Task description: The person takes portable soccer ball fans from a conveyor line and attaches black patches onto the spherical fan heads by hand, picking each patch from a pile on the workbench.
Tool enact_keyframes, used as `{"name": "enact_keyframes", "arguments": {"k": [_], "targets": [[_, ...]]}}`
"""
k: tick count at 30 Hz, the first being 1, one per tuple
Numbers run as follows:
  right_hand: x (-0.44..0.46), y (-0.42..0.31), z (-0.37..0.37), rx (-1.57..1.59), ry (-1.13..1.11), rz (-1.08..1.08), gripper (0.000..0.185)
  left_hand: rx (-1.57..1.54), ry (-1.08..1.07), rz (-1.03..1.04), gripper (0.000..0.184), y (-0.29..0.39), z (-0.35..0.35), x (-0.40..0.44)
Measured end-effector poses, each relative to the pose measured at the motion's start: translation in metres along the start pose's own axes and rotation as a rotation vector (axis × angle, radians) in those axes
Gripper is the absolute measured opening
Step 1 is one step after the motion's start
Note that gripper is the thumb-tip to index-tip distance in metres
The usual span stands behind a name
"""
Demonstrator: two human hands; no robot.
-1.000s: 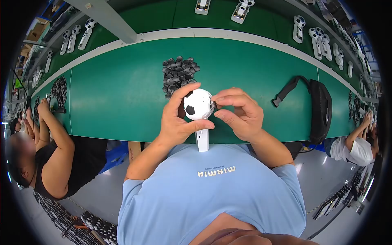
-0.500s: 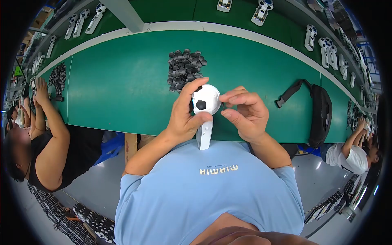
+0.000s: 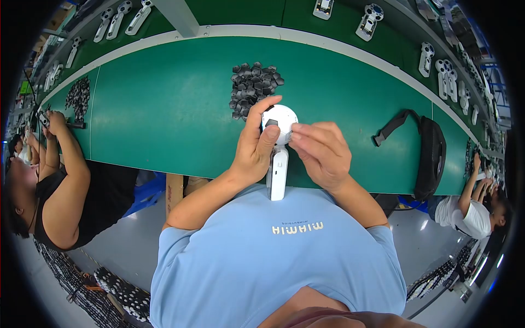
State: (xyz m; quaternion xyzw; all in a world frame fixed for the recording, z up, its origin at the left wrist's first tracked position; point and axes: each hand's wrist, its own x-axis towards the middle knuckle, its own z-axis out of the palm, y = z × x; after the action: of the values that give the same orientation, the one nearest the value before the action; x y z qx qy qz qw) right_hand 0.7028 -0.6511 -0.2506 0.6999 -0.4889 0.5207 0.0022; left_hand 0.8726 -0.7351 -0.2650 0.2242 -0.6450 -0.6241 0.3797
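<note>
A white device with a round, football-patterned head (image 3: 282, 116) and a straight white handle (image 3: 278, 174) is upright near the table's front edge. My left hand (image 3: 255, 143) is wrapped round the left side of the head, its thumb across the front by a black pentagon patch. My right hand (image 3: 321, 152) has its fingertips pressed together against the right side of the head; whatever they pinch is hidden. Just beyond my left hand lies a pile of black pentagon pieces (image 3: 254, 85) on the green table (image 3: 158, 109).
A black bag (image 3: 432, 158) with a strap and buckle lies at the right. Similar white devices (image 3: 369, 23) rest on the green shelf behind the table. A co-worker (image 3: 68, 202) sits at the left, another (image 3: 473, 213) at the far right. A second black pile (image 3: 78, 98) is far left.
The head's front has turned, with my left thumb now higher across it. My right fingertips have closed in against its right side. The camera view has shifted a little.
</note>
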Motion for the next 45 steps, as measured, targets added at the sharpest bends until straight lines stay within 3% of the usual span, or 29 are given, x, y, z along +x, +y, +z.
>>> {"name": "enact_keyframes", "arguments": {"k": [7, 12, 16, 20, 23, 24, 26, 31, 35, 38, 39, 42, 45], "targets": [[0.002, 0.007, 0.007, -0.139, -0.011, -0.193, 0.035, 0.017, -0.004, -0.038, 0.058, 0.003, 0.0, -0.001], [0.014, 0.008, -0.002, -0.228, -0.141, -0.234, 0.033, -0.026, 0.023, -0.124, 0.057, 0.003, -0.002, -0.003], [0.028, 0.018, -0.003, -0.126, -0.188, -0.211, 0.032, -0.102, 0.024, -0.177, 0.052, 0.0, -0.01, -0.003], [0.036, 0.022, 0.004, 0.023, -0.25, -0.096, 0.034, -0.185, 0.083, -0.219, 0.054, 0.001, -0.012, -0.004], [0.034, 0.039, 0.008, 0.217, -0.103, 0.267, 0.033, -0.364, 0.115, -0.318, 0.054, 0.003, -0.015, -0.005], [0.033, 0.052, 0.011, 0.222, -0.103, 0.267, 0.033, -0.354, 0.136, -0.315, 0.054, 0.003, -0.015, -0.004], [0.033, 0.081, 0.017, -0.124, -0.255, 0.287, 0.029, -0.336, 0.172, -0.312, 0.053, 0.002, -0.015, -0.003], [0.039, 0.093, 0.036, -0.239, -0.306, 0.236, 0.026, -0.437, 0.106, -0.325, 0.05, 0.002, -0.017, -0.003], [0.039, 0.099, 0.038, -0.33, -0.352, 0.191, 0.023, -0.245, 0.101, -0.182, 0.056, 0.003, -0.019, -0.003], [0.041, 0.082, 0.029, 0.214, -0.176, 0.72, 0.019, -0.21, 0.1, -0.142, 0.066, 0.005, -0.018, -0.006], [0.043, 0.075, 0.023, 0.213, -0.18, 0.721, 0.019, -0.214, 0.103, -0.142, 0.066, 0.003, -0.019, -0.007], [0.049, 0.043, -0.002, 1.002, -0.003, 1.0, 0.02, 0.156, 0.067, 0.059, 0.065, -0.001, -0.022, -0.01], [0.055, 0.019, -0.017, 1.127, -0.01, 1.064, 0.021, 0.112, 0.049, 0.03, 0.066, -0.001, -0.023, -0.009]]}}
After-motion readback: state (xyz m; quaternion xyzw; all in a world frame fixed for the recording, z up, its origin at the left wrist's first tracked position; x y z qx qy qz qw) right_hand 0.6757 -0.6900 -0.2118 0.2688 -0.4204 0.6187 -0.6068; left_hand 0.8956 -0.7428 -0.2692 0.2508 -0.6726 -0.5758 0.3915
